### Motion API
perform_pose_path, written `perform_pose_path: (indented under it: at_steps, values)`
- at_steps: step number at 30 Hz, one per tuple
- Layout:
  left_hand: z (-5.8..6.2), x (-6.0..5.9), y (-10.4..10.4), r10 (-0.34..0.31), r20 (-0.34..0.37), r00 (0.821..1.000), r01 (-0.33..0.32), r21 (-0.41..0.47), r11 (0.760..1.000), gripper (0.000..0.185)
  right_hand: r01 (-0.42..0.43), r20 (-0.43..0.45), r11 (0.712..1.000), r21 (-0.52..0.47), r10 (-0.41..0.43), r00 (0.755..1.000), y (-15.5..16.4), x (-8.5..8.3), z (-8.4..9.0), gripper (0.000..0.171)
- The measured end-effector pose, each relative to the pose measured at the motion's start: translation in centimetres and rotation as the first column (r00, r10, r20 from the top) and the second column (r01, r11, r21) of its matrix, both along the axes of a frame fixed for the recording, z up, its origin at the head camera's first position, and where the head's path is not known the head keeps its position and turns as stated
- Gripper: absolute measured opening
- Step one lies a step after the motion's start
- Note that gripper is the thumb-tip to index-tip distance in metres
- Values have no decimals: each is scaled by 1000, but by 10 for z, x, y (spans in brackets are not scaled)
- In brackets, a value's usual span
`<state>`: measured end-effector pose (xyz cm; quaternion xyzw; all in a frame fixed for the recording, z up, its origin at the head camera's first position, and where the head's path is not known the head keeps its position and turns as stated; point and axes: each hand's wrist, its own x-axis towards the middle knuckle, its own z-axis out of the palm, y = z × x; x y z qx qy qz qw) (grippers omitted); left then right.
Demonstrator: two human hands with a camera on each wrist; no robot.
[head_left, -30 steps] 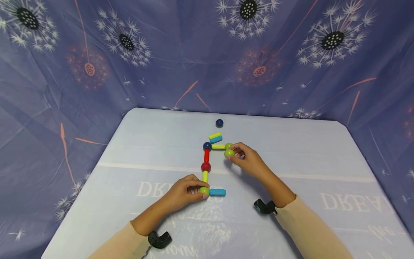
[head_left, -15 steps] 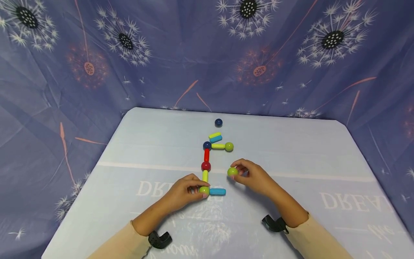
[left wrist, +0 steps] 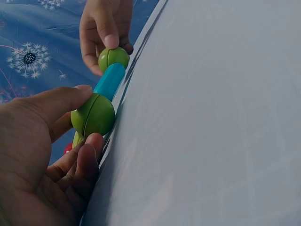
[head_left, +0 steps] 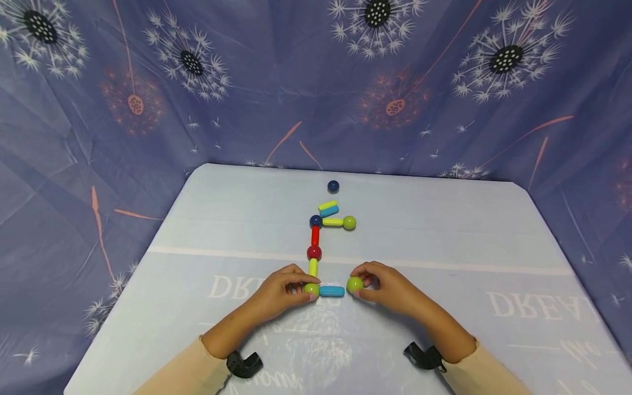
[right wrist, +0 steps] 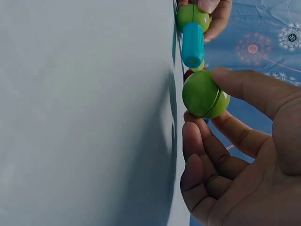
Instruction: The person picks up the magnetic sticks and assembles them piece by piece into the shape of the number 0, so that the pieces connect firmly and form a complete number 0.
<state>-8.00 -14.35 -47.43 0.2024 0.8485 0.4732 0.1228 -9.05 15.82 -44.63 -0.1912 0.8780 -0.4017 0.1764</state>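
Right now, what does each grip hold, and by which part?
The left grip pinches the green ball touching the blue stick, by opposite sides; the right grip pinches a separate green ball, also by opposite sides.

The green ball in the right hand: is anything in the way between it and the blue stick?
Nothing visible: the right hand holds the green ball near the blue stick, only a gap between.

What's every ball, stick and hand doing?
Left hand: pinching left green ball
Right hand: pinching right green ball
Near blue stick: touching left green ball, not right green ball
Near yellow stick: between left green ball and red ball
Red stick: between red ball and front navy ball
Middle yellow stick: between front navy ball and far green ball
Back navy ball: alone
Far blue stick: beside far yellow stick
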Motion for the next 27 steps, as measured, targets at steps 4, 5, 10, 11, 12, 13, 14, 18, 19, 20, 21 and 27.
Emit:
perform_pose_path:
  at_steps: [4, 5, 10, 11, 12, 13, 14, 18, 19, 20, 21, 27]
  values:
    - [-1, -1, 0, 0, 4, 1000, 0, 2, 1000, 30, -24, 6, 1000, -5, 24, 1000, -1, 3, -5, 31]
    - [-1, -1, 1, 0, 5, 1000, 0, 3, 1000, 30, -28, 5, 1000, -10, 28, 1000, -1, 3, -6, 31]
    - [0, 0, 1, 1, 6, 1000, -1, 4, 1000, 30, -31, 9, 999, -39, 31, 999, -1, 4, -10, 30]
    - [0, 0, 1, 0, 7, 1000, -1, 5, 1000, 30, -33, 10, 999, -43, 33, 999, 0, 4, -11, 30]
    - [0, 0, 1, 0, 7, 1000, 0, 6, 1000, 30, -35, 12, 998, -50, 36, 999, 0, 4, -12, 30]
    - [1, 0, 1, -1, 8, 1000, 1, 6, 1000, 31, -39, 10, 998, -54, 39, 999, 1, 4, -12, 30]
    - [1, 0, 1, -2, 10, 1000, 2, 8, 1000, 31, -41, 10, 998, -57, 41, 999, 2, 4, -13, 30]
    - [2, 0, 1, -6, 4, 1000, 6, 5, 1000, 31, -44, 16, 996, -77, 45, 999, 4, 4, -16, 30]
    - [2, 1, 1, -7, 1, 1000, 7, 6, 1000, 31, -44, 17, 996, -81, 45, 999, 4, 4, -17, 30]
    - [2, 0, 1, -7, -2, 1000, 7, 9, 1000, 32, -43, 19, 995, -85, 44, 999, 4, 4, -17, 31]
    - [2, 0, 0, -8, -5, 1000, 8, 11, 1000, 32, -41, 19, 995, -91, 43, 999, 4, 4, -18, 31]
    - [2, 2, 1, 34, -3, 999, -34, 65, 997, 33, -43, 18, 993, -114, 46, 999, 4, 4, -21, 32]
